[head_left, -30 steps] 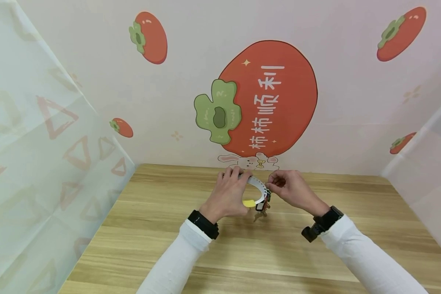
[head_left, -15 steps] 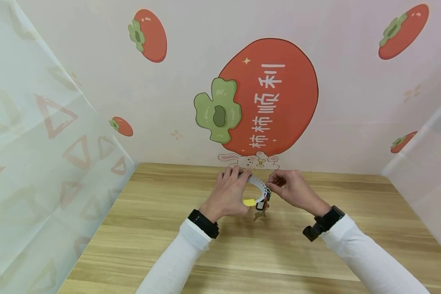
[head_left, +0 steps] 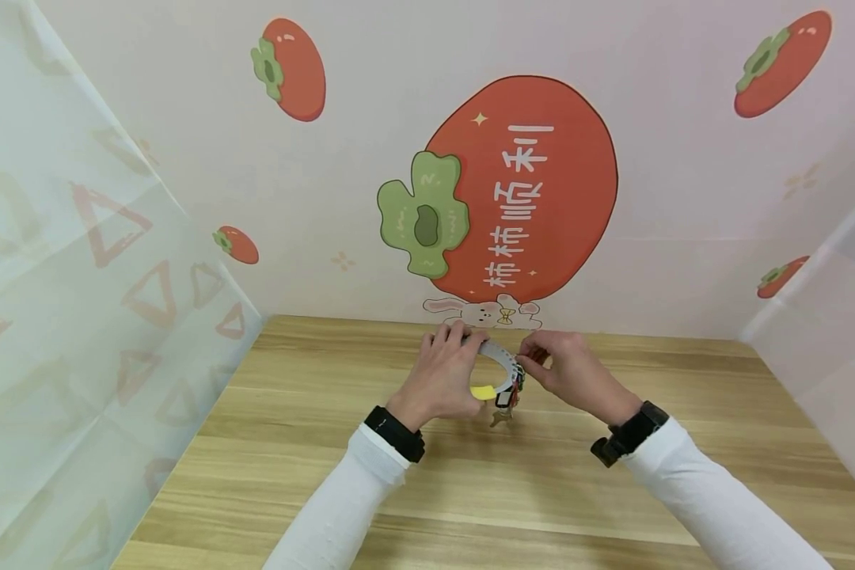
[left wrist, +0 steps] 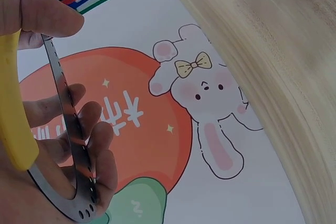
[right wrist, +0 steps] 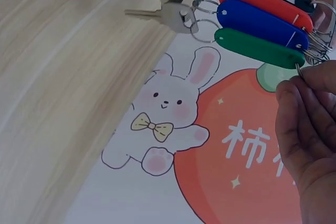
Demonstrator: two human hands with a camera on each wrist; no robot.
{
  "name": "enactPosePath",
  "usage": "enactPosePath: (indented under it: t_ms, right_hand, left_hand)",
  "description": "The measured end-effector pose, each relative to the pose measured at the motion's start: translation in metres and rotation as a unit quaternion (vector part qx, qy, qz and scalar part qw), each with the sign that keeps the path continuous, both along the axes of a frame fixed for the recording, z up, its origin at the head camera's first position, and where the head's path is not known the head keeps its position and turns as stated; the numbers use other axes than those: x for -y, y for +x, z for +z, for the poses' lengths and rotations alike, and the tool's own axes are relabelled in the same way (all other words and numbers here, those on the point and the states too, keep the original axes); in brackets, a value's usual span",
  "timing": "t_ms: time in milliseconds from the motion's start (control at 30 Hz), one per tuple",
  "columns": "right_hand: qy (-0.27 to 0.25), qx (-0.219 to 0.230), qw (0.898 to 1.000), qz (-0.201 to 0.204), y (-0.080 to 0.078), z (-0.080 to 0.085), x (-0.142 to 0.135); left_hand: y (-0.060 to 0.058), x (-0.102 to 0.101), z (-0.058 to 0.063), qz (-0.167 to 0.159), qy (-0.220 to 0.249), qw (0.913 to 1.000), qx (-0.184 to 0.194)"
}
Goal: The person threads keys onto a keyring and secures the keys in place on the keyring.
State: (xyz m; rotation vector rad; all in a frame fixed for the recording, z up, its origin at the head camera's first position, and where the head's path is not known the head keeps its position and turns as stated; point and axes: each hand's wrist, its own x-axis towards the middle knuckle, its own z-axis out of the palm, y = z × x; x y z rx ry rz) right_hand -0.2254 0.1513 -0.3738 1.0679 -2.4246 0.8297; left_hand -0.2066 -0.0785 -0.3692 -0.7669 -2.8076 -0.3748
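Observation:
My left hand (head_left: 445, 372) grips a large flat metal key ring (head_left: 500, 362) with holes along its band and a yellow handle (left wrist: 14, 103). In the left wrist view, fingers curl round the band and the thumb lies near the tags. A black, a red, a blue (right wrist: 257, 22) and a green key tag (right wrist: 257, 47) hang bunched at the right side of the ring. Metal keys (right wrist: 178, 17) dangle from the tags on small wire loops. My right hand (head_left: 573, 372) pinches a small wire loop (right wrist: 300, 71) at the end of the green tag.
A wooden table (head_left: 313, 475) lies below both hands. Close behind them stands a white wall (head_left: 670, 198) printed with persimmons and a rabbit. A pale sheet (head_left: 100, 277) closes off the left side, and another (head_left: 826, 332) the right.
The dangling keys have swayed slightly while hanging under the tags. Both hands keep nearly the same place and grip; the right wrist has turned a little.

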Motion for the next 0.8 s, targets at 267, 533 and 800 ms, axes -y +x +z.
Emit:
enactPosePath:
  t_ms: [267, 533, 800]
  right_hand:
    - [0.04, -0.085, 0.996, -0.003, 0.0024, -0.0011, 0.0035]
    - [0.062, -0.151, 0.987, 0.008, 0.0047, -0.0018, 0.0036]
    - [0.014, -0.1, 0.994, 0.034, 0.0032, -0.0034, -0.0015]
  left_hand:
    - [0.0007, -0.0004, 0.0006, 0.003, -0.004, 1.0, -0.001]
    - [0.0003, -0.0003, 0.0004, 0.005, -0.004, 1.0, -0.007]
    - [0.0008, -0.0001, 0.0012, 0.005, -0.003, 1.0, 0.001]
